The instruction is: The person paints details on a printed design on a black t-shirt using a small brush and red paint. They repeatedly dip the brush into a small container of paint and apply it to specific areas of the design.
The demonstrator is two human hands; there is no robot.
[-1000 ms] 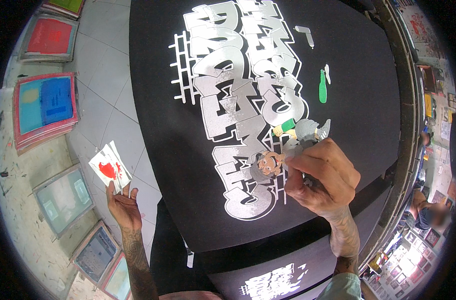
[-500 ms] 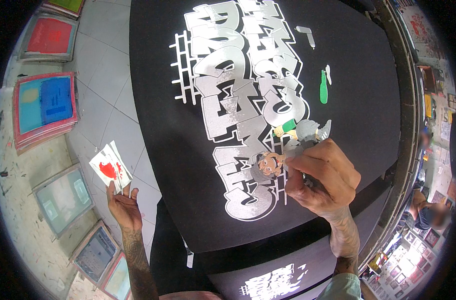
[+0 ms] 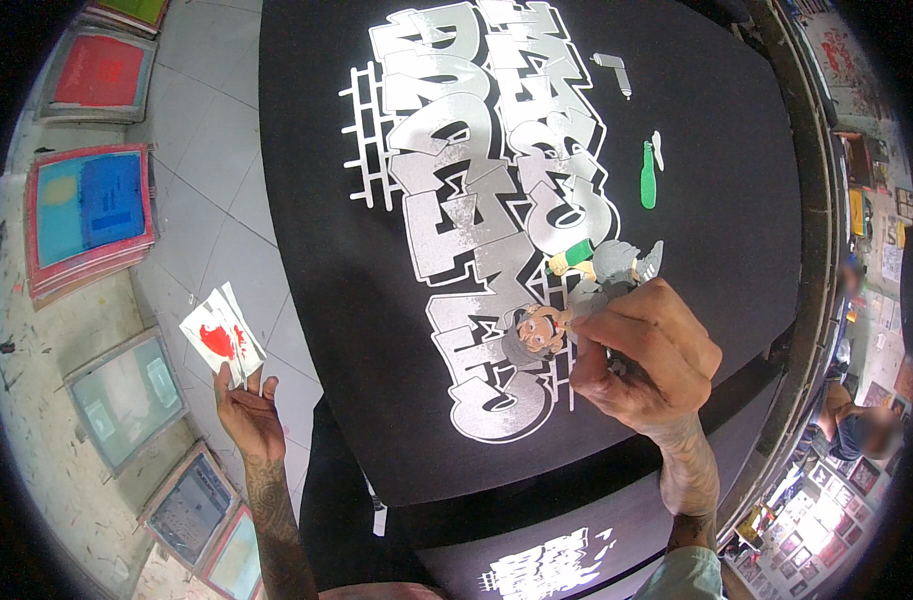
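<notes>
My left hand (image 3: 250,418), at the left, grips a white card (image 3: 213,325) smeared with red paint between thumb and fingers. My right hand (image 3: 655,357) is closed in a pinch over a large black panel (image 3: 717,240). Whatever its fingertips hold is hidden behind the fingers. Just beside those fingertips is a printed cartoon figure (image 3: 540,331) with a grey cap, a grey shoe and a green bottle. Big silver-grey block lettering (image 3: 447,200) with white outlines runs along the panel. Above my right hand are a printed green bottle (image 3: 649,178) and a small white spray-can shape (image 3: 612,74).
Framed printing screens (image 3: 89,205) in red, blue and pale green stand along the left wall. Grey floor tiles (image 3: 212,130) lie between them and the panel. A second black panel with a similar print (image 3: 542,565) is nearest me. At the far right sits another person (image 3: 852,420).
</notes>
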